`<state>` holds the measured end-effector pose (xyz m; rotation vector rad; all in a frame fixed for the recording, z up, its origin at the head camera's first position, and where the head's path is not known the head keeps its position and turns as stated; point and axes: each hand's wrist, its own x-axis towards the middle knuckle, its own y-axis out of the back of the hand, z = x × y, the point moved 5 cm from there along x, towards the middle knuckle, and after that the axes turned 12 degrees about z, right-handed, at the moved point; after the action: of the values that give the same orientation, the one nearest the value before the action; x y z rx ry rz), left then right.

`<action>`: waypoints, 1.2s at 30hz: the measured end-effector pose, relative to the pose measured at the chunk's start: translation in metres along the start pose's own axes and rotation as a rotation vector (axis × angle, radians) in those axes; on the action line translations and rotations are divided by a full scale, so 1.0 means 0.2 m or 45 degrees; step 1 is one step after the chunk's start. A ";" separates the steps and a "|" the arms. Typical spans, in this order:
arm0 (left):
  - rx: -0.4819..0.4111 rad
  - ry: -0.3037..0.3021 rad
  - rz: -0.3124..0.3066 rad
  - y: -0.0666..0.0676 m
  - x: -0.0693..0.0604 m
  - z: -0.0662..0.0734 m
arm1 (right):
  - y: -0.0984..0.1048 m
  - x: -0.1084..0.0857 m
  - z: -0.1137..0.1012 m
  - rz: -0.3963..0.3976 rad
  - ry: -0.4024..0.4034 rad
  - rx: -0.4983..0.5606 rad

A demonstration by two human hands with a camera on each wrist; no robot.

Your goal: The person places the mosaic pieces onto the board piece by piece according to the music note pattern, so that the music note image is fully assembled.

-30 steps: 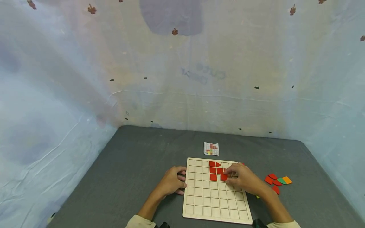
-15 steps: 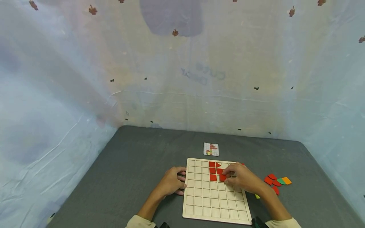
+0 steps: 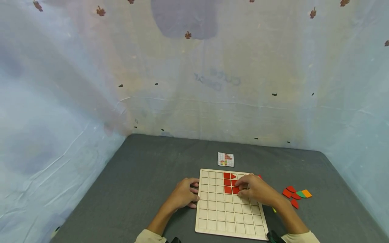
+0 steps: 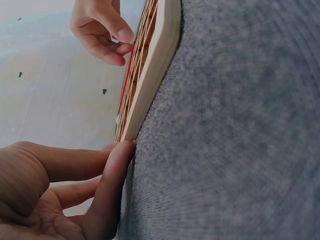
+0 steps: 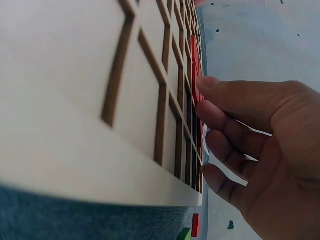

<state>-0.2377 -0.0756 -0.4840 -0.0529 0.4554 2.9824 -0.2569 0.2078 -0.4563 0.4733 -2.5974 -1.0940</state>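
Observation:
A pale wooden grid board (image 3: 223, 216) lies on the dark table, several red square tiles (image 3: 227, 182) and a red triangle (image 3: 233, 176) set in its cells. My left hand (image 3: 183, 192) holds the board's left edge; in the left wrist view, thumb and finger (image 4: 112, 175) meet at that edge. Over the upper right part of the board, my right hand (image 3: 258, 189) has its thumb and fingertips on a red square tile (image 3: 235, 190) that lies flat in a cell. In the right wrist view, thumb and forefinger (image 5: 235, 95) touch the red tile; its right side is hidden in the head view.
A small printed pattern card (image 3: 226, 159) lies behind the board. Loose red pieces (image 3: 286, 193) and a green and orange piece (image 3: 306, 193) are to the right. A yellow piece (image 3: 274, 210) is partly hidden by the right forearm. A pale curtain (image 3: 194, 111) hangs behind the table.
The right hand has shifted slightly left and lowered the red square tile, which was tilted over neighbouring cells, flat into a cell beside another red square. The left hand has stayed at the board's edge.

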 end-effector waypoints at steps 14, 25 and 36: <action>0.004 0.000 0.000 -0.01 0.00 -0.01 | 0.08 -0.07 0.04 0.069 -0.013 -0.107; -0.024 -0.004 0.013 0.00 0.00 0.00 | 0.24 -0.19 0.15 0.147 -0.117 -0.190; -0.002 -0.001 0.019 -0.01 0.01 -0.01 | 0.35 -0.30 0.26 0.221 -0.151 -0.294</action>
<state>-0.2396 -0.0751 -0.4866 -0.0486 0.4553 2.9970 -0.2353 0.3106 -0.4476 0.1312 -2.5094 -1.3748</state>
